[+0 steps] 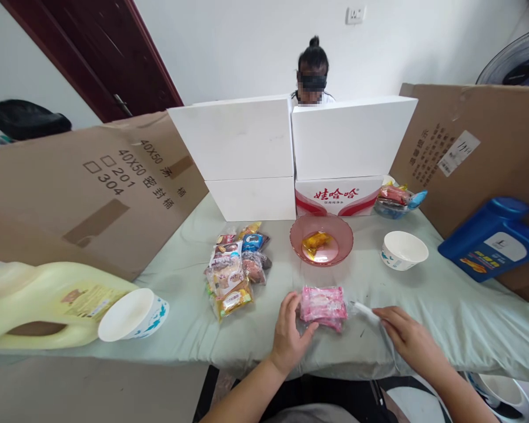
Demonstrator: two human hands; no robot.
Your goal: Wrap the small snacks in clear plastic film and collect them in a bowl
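Near the table's front edge lies a small stack of pink snack packets (322,304) in clear wrapping. My left hand (290,336) curls round its left side, fingers at the upper corner and thumb at the lower edge. To the right, my right hand (408,335) pinches the end of a slim white stick-like piece (365,309), whose kind I cannot make out; clear film shows at its far end, beside the packets. Behind them a pink translucent bowl (297,241) holds a yellow-wrapped snack (316,242). Left of my hands, several assorted wrapped snacks (231,270) lie in a pile.
White boxes (249,141) stand across the back, with a person (312,73) behind them. Cardboard sheets (92,194) flank both sides. Paper bowls (404,249), a yellow jug (53,299), a blue bottle (494,241) and a snack-filled clear bowl (392,208) stand around.
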